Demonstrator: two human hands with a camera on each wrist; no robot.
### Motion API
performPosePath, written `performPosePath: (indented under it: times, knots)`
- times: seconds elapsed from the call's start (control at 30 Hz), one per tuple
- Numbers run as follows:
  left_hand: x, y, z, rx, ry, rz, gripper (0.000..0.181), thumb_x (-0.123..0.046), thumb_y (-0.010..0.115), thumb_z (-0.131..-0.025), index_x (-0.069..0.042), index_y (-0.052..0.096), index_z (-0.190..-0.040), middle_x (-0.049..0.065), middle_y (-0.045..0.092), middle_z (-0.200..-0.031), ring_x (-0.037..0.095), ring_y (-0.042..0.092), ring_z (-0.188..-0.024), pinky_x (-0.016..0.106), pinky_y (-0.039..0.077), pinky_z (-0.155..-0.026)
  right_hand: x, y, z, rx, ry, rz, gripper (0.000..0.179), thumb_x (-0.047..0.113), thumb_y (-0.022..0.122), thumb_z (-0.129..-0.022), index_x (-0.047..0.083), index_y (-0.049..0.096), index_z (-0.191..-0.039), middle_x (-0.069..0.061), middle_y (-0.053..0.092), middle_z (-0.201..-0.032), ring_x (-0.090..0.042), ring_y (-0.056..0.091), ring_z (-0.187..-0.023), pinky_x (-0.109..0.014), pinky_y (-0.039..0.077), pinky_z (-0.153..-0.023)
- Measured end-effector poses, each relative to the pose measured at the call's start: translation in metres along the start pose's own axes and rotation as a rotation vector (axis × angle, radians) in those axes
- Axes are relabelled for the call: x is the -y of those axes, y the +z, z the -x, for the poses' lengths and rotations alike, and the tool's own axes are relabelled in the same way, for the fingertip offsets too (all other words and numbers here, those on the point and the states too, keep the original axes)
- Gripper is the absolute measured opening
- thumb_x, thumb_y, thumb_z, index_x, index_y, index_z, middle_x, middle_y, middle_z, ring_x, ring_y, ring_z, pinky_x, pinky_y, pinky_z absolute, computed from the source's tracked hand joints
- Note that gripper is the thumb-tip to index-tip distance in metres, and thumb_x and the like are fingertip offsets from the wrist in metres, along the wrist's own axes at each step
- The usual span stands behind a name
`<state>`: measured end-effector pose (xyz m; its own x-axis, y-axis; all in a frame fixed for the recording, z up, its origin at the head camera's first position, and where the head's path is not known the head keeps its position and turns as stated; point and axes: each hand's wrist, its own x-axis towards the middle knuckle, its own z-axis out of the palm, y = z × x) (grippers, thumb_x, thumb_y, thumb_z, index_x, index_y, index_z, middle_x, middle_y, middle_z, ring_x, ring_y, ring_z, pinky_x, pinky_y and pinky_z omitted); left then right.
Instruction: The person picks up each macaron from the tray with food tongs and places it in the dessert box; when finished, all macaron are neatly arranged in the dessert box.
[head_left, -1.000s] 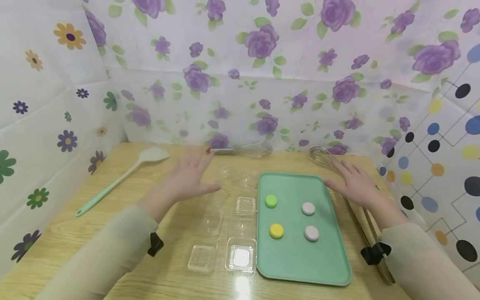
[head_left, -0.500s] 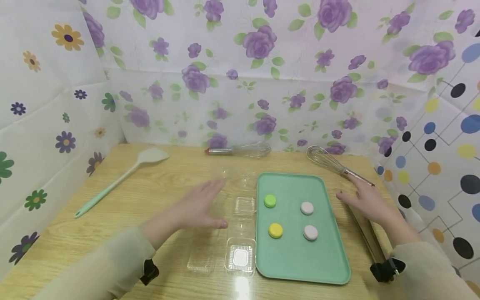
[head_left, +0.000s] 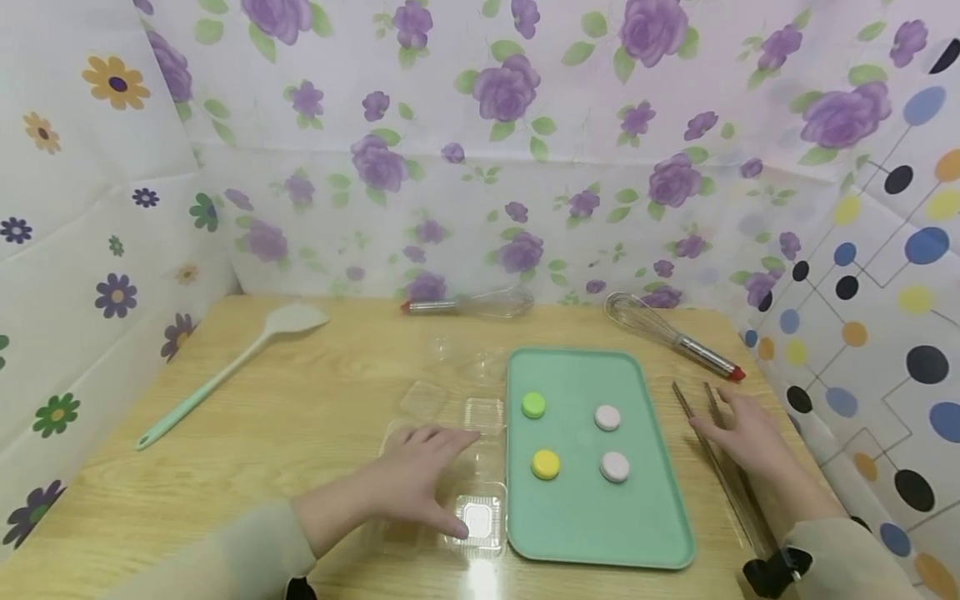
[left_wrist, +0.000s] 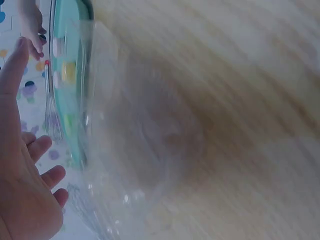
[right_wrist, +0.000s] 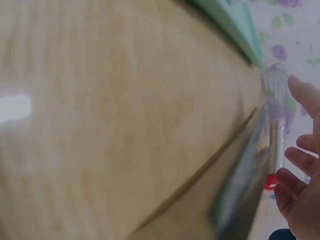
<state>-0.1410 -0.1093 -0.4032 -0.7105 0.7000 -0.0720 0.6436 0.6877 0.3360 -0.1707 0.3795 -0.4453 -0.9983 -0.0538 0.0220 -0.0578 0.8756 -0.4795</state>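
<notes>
My left hand (head_left: 412, 475) spreads its fingers above several clear plastic boxes (head_left: 483, 412); whether it touches them cannot be told. In the left wrist view a blurred clear plastic box (left_wrist: 145, 135) lies beneath the left hand (left_wrist: 30, 190). My right hand (head_left: 753, 437) hovers over metal tongs (head_left: 722, 471), thumb and fingers apart, and nothing is gripped. The right wrist view has the tongs (right_wrist: 245, 185) beside the loosely bent fingers of the right hand (right_wrist: 302, 190). Between the hands lies a green tray (head_left: 585, 529) with a green macaron (head_left: 533, 405), a yellow macaron (head_left: 545, 464) and two pale macarons (head_left: 615, 467).
A pale green spatula (head_left: 232, 367) lies at the left of the wooden table (head_left: 247, 467). One whisk (head_left: 468, 303) rests along the back edge, another whisk (head_left: 675, 337) at the back right. Flowered cloth (head_left: 450, 208) hangs behind the table.
My left hand has come down and nearer over the plastic boxes. The right hand has moved back from the whisk toward the tongs. The tray and macarons stay in place.
</notes>
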Motion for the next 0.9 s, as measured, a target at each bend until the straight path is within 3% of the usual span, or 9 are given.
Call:
performPosePath:
  times: [0.37,0.7,0.9]
  knots:
    - [-0.009,0.007,0.006,0.017,0.007,-0.046,0.101,-0.072,0.069,-0.06,-0.016,0.039,-0.139,0.0,0.043,-0.14,0.029,0.039,-0.123,0.055,0.024,-0.102,-0.014,0.02,0.009,-0.012,0.072,-0.004,0.092,0.048,0.065,-0.084,-0.016,0.027,-0.137,-0.044,0.03,-0.127,-0.06,0.028,-0.113,-0.07,0.026,-0.087]
    - [-0.007,0.012,0.008,0.016,0.016,-0.082,0.099,-0.073,0.067,-0.06,-0.017,0.041,-0.138,0.0,0.044,-0.139,0.029,0.04,-0.122,0.053,0.026,-0.101,-0.011,0.023,0.006,-0.025,0.054,-0.051,0.069,0.018,0.063,-0.084,-0.018,0.031,-0.134,-0.037,0.048,-0.116,-0.049,0.049,-0.103,-0.058,0.043,-0.081]
    - [-0.006,0.016,0.009,0.009,0.027,-0.12,0.098,-0.074,0.067,-0.06,-0.018,0.043,-0.137,-0.004,0.046,-0.136,0.025,0.042,-0.118,0.048,0.031,-0.097,0.005,0.018,-0.001,-0.022,0.023,-0.026,0.064,0.016,0.064,-0.08,-0.013,0.04,-0.132,-0.031,0.054,-0.112,-0.038,0.055,-0.091,-0.048,0.048,-0.072]
